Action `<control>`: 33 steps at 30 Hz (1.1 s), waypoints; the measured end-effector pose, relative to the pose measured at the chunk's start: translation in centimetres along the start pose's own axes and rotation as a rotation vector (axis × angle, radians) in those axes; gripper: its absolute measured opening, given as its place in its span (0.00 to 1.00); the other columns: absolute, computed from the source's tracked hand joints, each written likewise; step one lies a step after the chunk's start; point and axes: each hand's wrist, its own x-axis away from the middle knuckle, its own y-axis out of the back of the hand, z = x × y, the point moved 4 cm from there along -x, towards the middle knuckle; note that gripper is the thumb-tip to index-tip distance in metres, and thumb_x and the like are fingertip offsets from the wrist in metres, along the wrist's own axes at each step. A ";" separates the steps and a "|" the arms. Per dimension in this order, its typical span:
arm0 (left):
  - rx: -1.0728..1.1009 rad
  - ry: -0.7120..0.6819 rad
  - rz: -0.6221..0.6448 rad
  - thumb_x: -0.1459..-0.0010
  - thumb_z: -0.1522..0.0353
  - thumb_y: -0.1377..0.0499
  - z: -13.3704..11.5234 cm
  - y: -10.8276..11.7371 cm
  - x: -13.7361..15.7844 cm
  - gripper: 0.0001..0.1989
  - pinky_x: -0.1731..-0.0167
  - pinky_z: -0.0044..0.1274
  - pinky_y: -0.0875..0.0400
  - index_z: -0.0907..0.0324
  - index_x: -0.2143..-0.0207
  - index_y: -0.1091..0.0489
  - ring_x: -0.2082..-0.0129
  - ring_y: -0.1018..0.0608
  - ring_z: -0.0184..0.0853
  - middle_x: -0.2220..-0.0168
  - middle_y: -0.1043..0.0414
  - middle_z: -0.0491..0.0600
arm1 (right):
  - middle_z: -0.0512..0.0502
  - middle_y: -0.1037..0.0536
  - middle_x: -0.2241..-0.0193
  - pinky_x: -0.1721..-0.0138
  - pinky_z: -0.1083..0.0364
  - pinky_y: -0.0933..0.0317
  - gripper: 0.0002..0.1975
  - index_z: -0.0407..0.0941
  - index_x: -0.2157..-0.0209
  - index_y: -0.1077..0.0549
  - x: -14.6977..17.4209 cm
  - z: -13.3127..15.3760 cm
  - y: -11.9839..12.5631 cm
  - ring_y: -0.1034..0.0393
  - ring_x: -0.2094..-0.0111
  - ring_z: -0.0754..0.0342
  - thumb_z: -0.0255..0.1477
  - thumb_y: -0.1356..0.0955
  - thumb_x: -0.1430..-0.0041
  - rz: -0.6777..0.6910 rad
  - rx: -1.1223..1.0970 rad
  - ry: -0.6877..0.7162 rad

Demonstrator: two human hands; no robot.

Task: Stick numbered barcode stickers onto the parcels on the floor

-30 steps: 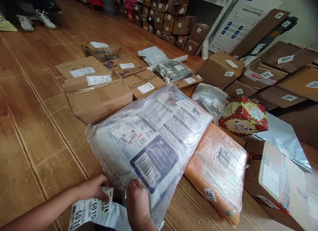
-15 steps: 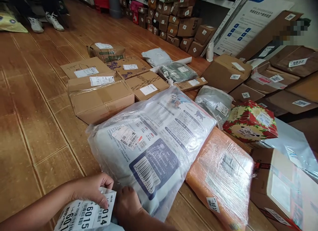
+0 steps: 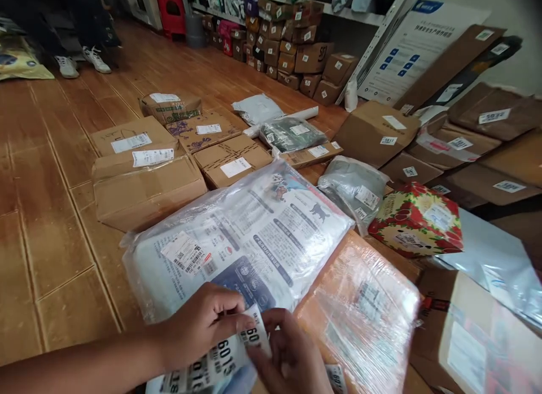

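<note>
Our left hand (image 3: 201, 320) pinches the label strip (image 3: 225, 359), our right hand (image 3: 294, 354) its end; the orange parcel (image 3: 359, 320) already wears a number, the white bag (image 3: 249, 230) shows none.

The left hand (image 3: 207, 315) and right hand (image 3: 294, 351) grip a strip of numbered labels (image 3: 226, 355). A plastic-wrapped bag (image 3: 241, 230) lies beside an orange parcel (image 3: 359, 309) on the floor (image 3: 63, 236).

A flat white plastic-wrapped sack (image 3: 237, 230) lies on the brown plank floor (image 3: 57, 239); behind it at left sits a rectangular brown cardboard box (image 3: 146, 191); to its right lies a rectangular orange film-wrapped parcel (image 3: 359, 318).
</note>
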 end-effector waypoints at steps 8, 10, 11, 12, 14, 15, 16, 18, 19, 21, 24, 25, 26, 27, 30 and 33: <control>0.288 0.268 -0.186 0.45 0.53 0.45 -14.3 2.2 5.0 0.19 0.72 0.22 0.42 0.60 0.74 0.36 0.74 0.37 0.30 0.76 0.39 0.44 | 0.49 0.29 0.81 0.80 0.62 0.46 0.20 0.43 0.72 0.25 3.6 15.0 0.4 0.42 0.81 0.62 0.46 0.25 0.57 -0.319 -0.449 -0.136; 0.323 0.344 -0.282 0.48 0.49 0.44 -17.2 3.5 8.0 0.23 0.72 0.22 0.41 0.61 0.76 0.36 0.74 0.36 0.31 0.78 0.39 0.44 | 0.50 0.30 0.82 0.80 0.61 0.47 0.22 0.42 0.75 0.26 4.6 19.2 -0.8 0.43 0.82 0.63 0.48 0.25 0.59 -0.288 -0.486 -0.178; 0.352 0.374 -0.327 0.50 0.47 0.43 -18.7 4.2 9.6 0.25 0.73 0.22 0.40 0.60 0.76 0.37 0.75 0.37 0.31 0.78 0.39 0.44 | 0.51 0.31 0.83 0.81 0.61 0.47 0.23 0.42 0.75 0.26 5.2 21.3 -1.5 0.44 0.82 0.63 0.49 0.25 0.60 -0.291 -0.506 -0.187; 0.383 0.396 -0.370 0.52 0.45 0.42 -20.1 4.9 11.1 0.26 0.75 0.22 0.41 0.60 0.78 0.39 0.76 0.38 0.30 0.80 0.41 0.43 | 0.51 0.32 0.83 0.81 0.60 0.48 0.24 0.42 0.75 0.26 5.8 23.5 -2.3 0.45 0.83 0.62 0.50 0.25 0.60 -0.298 -0.520 -0.190; 0.451 0.440 -0.454 0.57 0.42 0.40 -22.7 6.6 14.2 0.29 0.78 0.21 0.43 0.59 0.80 0.42 0.79 0.39 0.29 0.82 0.44 0.42 | 0.52 0.33 0.84 0.81 0.60 0.49 0.24 0.42 0.74 0.25 6.9 27.7 -4.3 0.46 0.82 0.62 0.50 0.26 0.60 -0.310 -0.514 -0.187; 0.500 0.468 -0.480 0.58 0.42 0.39 -23.8 7.5 15.7 0.30 0.78 0.21 0.43 0.59 0.80 0.41 0.79 0.39 0.29 0.83 0.43 0.42 | 0.51 0.33 0.84 0.81 0.60 0.50 0.24 0.42 0.74 0.24 7.2 29.7 -5.4 0.47 0.82 0.62 0.51 0.26 0.60 -0.315 -0.492 -0.183; 0.566 0.497 -0.496 0.59 0.42 0.38 -24.7 8.6 17.2 0.29 0.78 0.21 0.42 0.60 0.80 0.39 0.79 0.37 0.30 0.82 0.40 0.43 | 0.51 0.33 0.84 0.81 0.60 0.51 0.25 0.42 0.74 0.24 7.4 31.7 -6.5 0.48 0.82 0.62 0.51 0.27 0.59 -0.322 -0.461 -0.182; 0.759 0.553 -0.493 0.60 0.43 0.36 -26.2 11.0 19.7 0.29 0.76 0.22 0.38 0.60 0.75 0.32 0.77 0.31 0.33 0.80 0.32 0.46 | 0.52 0.35 0.85 0.81 0.59 0.52 0.26 0.41 0.74 0.23 7.1 35.3 -9.1 0.48 0.82 0.62 0.52 0.27 0.60 -0.328 -0.386 -0.190; 0.870 0.575 -0.482 0.61 0.44 0.35 -26.6 12.4 20.8 0.28 0.73 0.23 0.35 0.60 0.72 0.30 0.75 0.28 0.36 0.77 0.29 0.48 | 0.52 0.35 0.85 0.81 0.59 0.52 0.27 0.41 0.74 0.23 6.6 36.8 -10.4 0.48 0.82 0.62 0.53 0.28 0.61 -0.327 -0.352 -0.196; 1.041 0.590 -0.480 0.64 0.47 0.32 -27.0 15.8 22.8 0.29 0.68 0.25 0.32 0.60 0.68 0.28 0.69 0.24 0.40 0.73 0.25 0.49 | 0.52 0.35 0.85 0.80 0.59 0.52 0.28 0.41 0.75 0.23 5.3 39.3 -13.5 0.47 0.82 0.61 0.55 0.29 0.61 -0.301 -0.302 -0.215; 1.134 0.608 -0.480 0.68 0.52 0.29 -26.2 21.6 25.4 0.28 0.69 0.25 0.31 0.61 0.69 0.27 0.63 0.23 0.44 0.69 0.23 0.51 | 0.51 0.32 0.84 0.79 0.58 0.49 0.27 0.42 0.75 0.24 2.5 41.7 -18.4 0.44 0.82 0.60 0.55 0.30 0.58 -0.261 -0.283 -0.228; 1.135 0.596 -0.447 0.67 0.53 0.30 -25.8 23.7 26.1 0.25 0.70 0.25 0.32 0.61 0.69 0.27 0.63 0.22 0.44 0.69 0.23 0.51 | 0.51 0.32 0.83 0.79 0.58 0.48 0.27 0.43 0.75 0.24 1.6 42.1 -20.1 0.43 0.81 0.59 0.54 0.30 0.58 -0.254 -0.288 -0.230; 1.125 0.578 -0.406 0.64 0.54 0.31 -25.3 25.7 26.7 0.23 0.70 0.24 0.32 0.61 0.69 0.26 0.62 0.22 0.44 0.68 0.22 0.51 | 0.51 0.31 0.83 0.78 0.58 0.47 0.26 0.43 0.75 0.24 0.6 42.5 -21.8 0.42 0.81 0.59 0.54 0.30 0.57 -0.252 -0.298 -0.234; 1.103 0.557 -0.367 0.60 0.56 0.32 -24.8 27.7 27.3 0.20 0.69 0.24 0.31 0.61 0.68 0.26 0.62 0.22 0.42 0.67 0.22 0.51 | 0.50 0.31 0.83 0.77 0.58 0.46 0.25 0.43 0.75 0.24 -0.4 42.9 -23.4 0.42 0.80 0.59 0.53 0.30 0.57 -0.258 -0.310 -0.238; 1.031 0.547 -0.323 0.57 0.56 0.33 -23.4 33.2 28.9 0.20 0.66 0.23 0.30 0.60 0.65 0.25 0.63 0.22 0.39 0.67 0.22 0.50 | 0.50 0.30 0.82 0.76 0.58 0.47 0.24 0.42 0.74 0.23 -2.8 44.1 -27.6 0.43 0.80 0.60 0.51 0.30 0.54 -0.283 -0.341 -0.252; 0.990 0.606 -0.321 0.63 0.54 0.30 -22.6 36.8 29.8 0.26 0.70 0.23 0.30 0.62 0.64 0.25 0.69 0.22 0.38 0.69 0.22 0.51 | 0.50 0.29 0.80 0.75 0.58 0.47 0.23 0.41 0.72 0.23 -4.5 45.4 -30.5 0.41 0.79 0.60 0.49 0.31 0.51 -0.303 -0.406 -0.273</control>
